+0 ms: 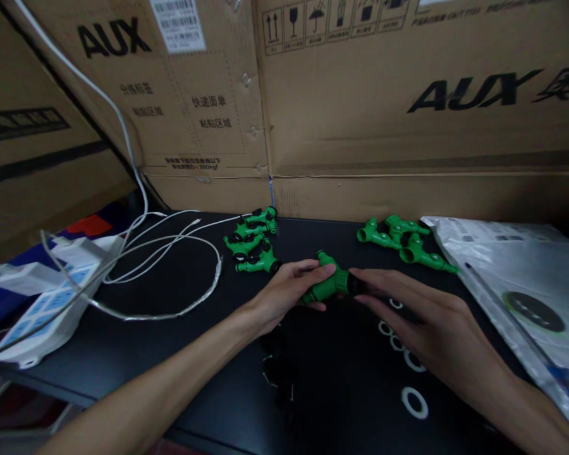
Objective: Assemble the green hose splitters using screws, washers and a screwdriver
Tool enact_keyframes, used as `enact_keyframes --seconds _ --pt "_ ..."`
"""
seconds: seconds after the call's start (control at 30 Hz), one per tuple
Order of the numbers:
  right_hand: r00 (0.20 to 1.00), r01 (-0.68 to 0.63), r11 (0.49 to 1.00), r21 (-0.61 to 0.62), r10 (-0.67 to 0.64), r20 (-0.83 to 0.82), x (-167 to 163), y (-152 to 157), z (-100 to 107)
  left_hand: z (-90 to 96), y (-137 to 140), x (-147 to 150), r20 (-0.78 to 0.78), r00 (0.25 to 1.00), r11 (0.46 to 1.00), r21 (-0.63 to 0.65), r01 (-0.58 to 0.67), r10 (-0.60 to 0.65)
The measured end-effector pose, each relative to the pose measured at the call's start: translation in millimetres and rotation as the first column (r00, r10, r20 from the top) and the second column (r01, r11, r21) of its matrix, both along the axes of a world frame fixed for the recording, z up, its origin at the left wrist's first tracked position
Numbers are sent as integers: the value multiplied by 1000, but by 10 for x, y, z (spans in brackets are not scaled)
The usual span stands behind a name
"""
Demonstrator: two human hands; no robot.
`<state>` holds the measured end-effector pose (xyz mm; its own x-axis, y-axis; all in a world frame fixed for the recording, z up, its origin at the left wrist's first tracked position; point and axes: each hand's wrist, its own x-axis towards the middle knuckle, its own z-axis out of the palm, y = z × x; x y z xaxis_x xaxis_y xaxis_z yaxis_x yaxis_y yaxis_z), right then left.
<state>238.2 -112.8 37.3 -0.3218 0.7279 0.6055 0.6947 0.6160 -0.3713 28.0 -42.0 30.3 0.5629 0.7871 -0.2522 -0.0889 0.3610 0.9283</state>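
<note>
A green Y-shaped hose connector [327,283] is gripped between the thumb and fingers of my left hand [284,287]. On its right end sits a black ring-like cap [352,284], pinched by the fingertips of my right hand [427,325]. White ring washers [414,403] lie on the table in a loose row, partly covered by my right hand. Below my left hand are small black parts [277,373], hard to make out against the dark surface. Behind it rest several green connectors with black fittings [256,259].
More green connectors [379,235] lie at the back right, beside a silver-white plastic bag [512,272]. White cables [171,315] and a power strip [71,297] occupy the left of the black table [208,373]. Large cardboard boxes [341,139] wall off the back.
</note>
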Motion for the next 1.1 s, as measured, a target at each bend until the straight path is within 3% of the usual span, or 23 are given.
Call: enact_keyframes --seconds 0.17,0.47,0.7,0.93,1.03,1.1 --pt "997 -43 998 36 40 59 15 6 10 8 5 -4 10 1000 1000 -19 8 -8" --pt "993 37 991 129 -51 109 8 -27 -13 41 -13 8 1 1000 1000 -10 14 -14" --pt "988 135 988 -74 -129 79 30 -5 85 17 8 1 2 999 999 19 33 -33" --pt "1000 3 992 -124 -4 -13 -16 7 -30 -1 -7 4 5 1000 999 41 8 -8" --pt "990 16 954 -300 -56 -126 -26 -2 -27 -2 -18 9 13 1000 997 83 9 -10" --pt "969 -9 886 -463 -108 -225 -37 -11 6 -4 -21 13 20 1000 994 112 12 -14"
